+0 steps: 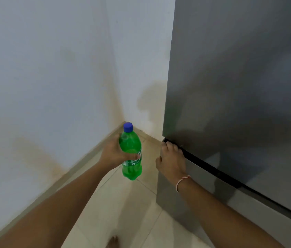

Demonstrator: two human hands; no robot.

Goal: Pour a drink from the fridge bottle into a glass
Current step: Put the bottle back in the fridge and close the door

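Note:
A green plastic bottle with a blue cap is held upright in my left hand, which wraps around its middle over the label. It hangs above the floor, left of the grey fridge. My right hand rests on the left end of the dark gap between the fridge's upper and lower doors, fingers curled over the edge. Both doors look closed. A thin red string is tied around my right wrist. No glass is in view.
White walls meet in a stained corner just behind the bottle. Beige floor tiles run between the wall skirting and the fridge. My bare foot shows at the bottom edge.

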